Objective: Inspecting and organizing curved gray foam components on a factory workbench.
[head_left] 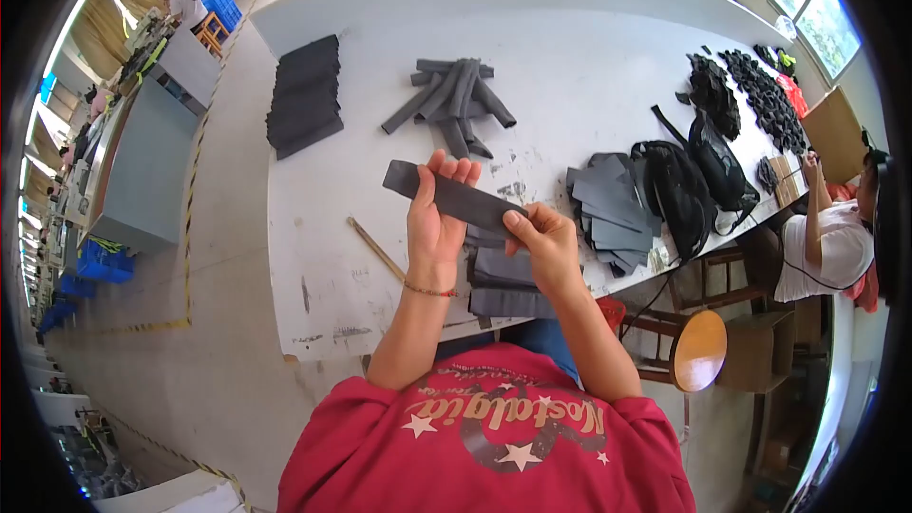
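A dark grey fabric strip [465,201] is held slantwise above the white table, its left end higher in the picture. My left hand [435,228] lies palm up beneath the strip, with the thumb over it and the fingertips showing beyond its far edge. Thumb and fingers of my right hand [551,242] pinch the strip's right end. Below the strip, partly hidden by my right hand, lies a stack of dark grey fabric pieces [513,299]. Farther off, a loose pile of rolled or folded grey strips [461,100] lies crosswise.
The white table [380,33] holds a neat dark stack [306,100] at left and fanned grey pieces [613,209] at right. Beside those are black mesh bags [679,195]. A wooden stick [375,247] lies near my left forearm. Another person [826,252] sits at far right, near a stool [698,350].
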Demonstrator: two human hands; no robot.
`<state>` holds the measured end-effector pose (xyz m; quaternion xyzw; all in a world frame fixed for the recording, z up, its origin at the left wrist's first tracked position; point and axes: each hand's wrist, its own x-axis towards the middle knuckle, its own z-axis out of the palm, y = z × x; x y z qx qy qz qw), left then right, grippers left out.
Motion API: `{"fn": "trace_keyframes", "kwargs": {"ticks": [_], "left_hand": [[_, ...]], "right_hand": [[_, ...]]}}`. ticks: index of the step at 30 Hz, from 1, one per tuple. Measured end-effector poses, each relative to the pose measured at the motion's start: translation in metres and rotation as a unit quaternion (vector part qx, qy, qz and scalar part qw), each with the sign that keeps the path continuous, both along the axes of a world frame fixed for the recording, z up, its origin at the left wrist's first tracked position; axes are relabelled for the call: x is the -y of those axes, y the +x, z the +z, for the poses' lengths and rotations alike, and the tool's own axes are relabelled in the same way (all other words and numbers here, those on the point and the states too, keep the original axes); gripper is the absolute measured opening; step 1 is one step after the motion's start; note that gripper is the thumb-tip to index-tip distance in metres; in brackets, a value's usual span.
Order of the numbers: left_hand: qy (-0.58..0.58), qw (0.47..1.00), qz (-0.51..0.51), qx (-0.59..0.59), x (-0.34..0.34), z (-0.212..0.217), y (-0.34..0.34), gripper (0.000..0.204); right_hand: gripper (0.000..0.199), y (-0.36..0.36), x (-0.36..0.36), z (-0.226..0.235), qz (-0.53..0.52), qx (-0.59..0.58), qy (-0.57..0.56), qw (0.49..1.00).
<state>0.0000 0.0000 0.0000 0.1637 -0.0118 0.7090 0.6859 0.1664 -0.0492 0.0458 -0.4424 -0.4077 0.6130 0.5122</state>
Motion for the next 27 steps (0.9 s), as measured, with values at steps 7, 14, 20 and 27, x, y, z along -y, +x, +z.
{"fn": "trace_keyframes", "kwargs": {"ticks": [7,14,20,27], "left_hand": [[-0.115,0.971,0.2,-0.056,-0.025,-0.005,-0.051,0.033],[-0.18,0.824,0.316,-0.435,-0.099,-0.02,-0.068,0.026],[-0.158,0.689,0.315,-0.634,-0.187,-0.045,-0.097,0.02],[-0.002,0.372,0.244,-0.895,-0.256,-0.083,-0.085,0.022]], "right_hand": [[0.021,0.082,-0.007,-0.006,-0.022,0.147,0.017,0.989],[0.019,0.101,-0.007,-0.056,0.031,0.457,0.063,0.887],[0.022,0.14,-0.006,-0.053,-0.082,0.601,0.115,0.787],[0.018,0.177,-0.038,-0.071,-0.086,0.644,0.204,0.732]]}}
